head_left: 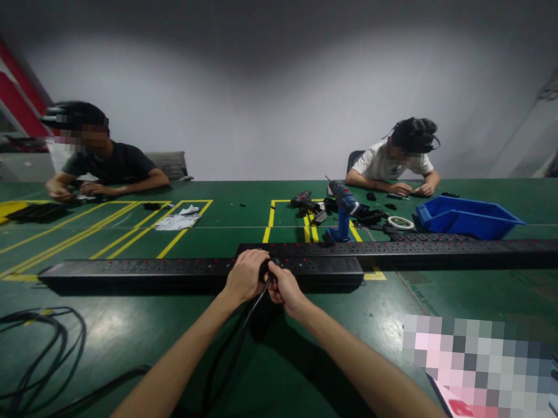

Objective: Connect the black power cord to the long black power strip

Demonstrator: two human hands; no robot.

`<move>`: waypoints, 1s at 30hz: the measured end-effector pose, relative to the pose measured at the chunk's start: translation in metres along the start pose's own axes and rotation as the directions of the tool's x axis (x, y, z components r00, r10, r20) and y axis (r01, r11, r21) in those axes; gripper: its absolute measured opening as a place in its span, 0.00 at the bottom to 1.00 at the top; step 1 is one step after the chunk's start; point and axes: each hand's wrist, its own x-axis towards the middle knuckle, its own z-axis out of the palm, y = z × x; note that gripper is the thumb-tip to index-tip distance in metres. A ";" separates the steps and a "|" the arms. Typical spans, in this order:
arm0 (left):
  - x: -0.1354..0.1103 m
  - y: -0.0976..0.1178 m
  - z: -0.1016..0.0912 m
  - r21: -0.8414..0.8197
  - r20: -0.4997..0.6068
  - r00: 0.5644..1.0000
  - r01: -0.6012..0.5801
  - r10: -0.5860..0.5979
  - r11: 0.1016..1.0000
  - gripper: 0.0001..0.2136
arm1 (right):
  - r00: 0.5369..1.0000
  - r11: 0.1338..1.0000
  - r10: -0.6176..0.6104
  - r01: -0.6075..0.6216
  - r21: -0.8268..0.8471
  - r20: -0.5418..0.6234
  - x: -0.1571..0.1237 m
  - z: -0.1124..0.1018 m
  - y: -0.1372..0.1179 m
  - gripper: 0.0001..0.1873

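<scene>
Black multi-outlet power strip (158, 273) is lying on the green table (346, 343) beneath the worker's hands, stretching from nine to three o'clock around them. As I'm watching, the left hand (246, 275) is curling around a black plug (264, 270) over the strip, and the right hand (286, 289) is gripping it beside the cord (251, 311); fingers are covering the prongs, so I cannot tell whether they're seated. The cord is trailing toward seven, while a coiled cable (85, 337) is resting at eight. Another power strip (430, 254) is running just behind toward three. A cordless drill (343, 207) is standing between one and two, a blue bin (471, 219) nearer three. Two co-workers (123, 163) are leaning over the table at ten and two.
</scene>
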 end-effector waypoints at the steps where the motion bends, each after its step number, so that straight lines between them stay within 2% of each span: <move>1: 0.000 0.000 0.000 -0.001 -0.002 1.000 -0.002 0.002 1.000 0.21 | 1.000 1.000 -0.002 0.002 -0.001 0.007 0.000 0.000 0.000 0.23; 8: -0.001 -0.005 0.003 -0.004 0.010 0.999 -0.037 0.037 0.999 0.23 | 0.992 0.994 -0.112 0.111 0.022 0.064 -0.001 -0.001 0.013 0.24; 13: 0.000 -0.008 0.005 -0.011 0.010 0.999 -0.047 0.047 0.999 0.23 | 0.982 0.981 -0.186 0.187 -0.054 0.012 0.001 0.001 0.025 0.25; 19: 0.000 -0.005 0.001 -0.011 0.018 0.999 -0.040 0.040 0.999 0.22 | 0.984 0.979 -0.178 0.176 -0.103 -0.013 0.002 0.001 0.023 0.25; 25: 0.000 -0.002 0.001 -0.011 0.001 0.999 -0.034 0.034 0.999 0.24 | 0.996 0.992 -0.085 0.083 -0.096 -0.024 0.004 -0.001 0.011 0.22; 30: -0.001 -0.002 0.002 -0.020 -0.006 1.000 -0.029 0.029 0.999 0.24 | 0.994 0.993 -0.097 0.093 -0.077 -0.054 0.005 -0.001 0.008 0.22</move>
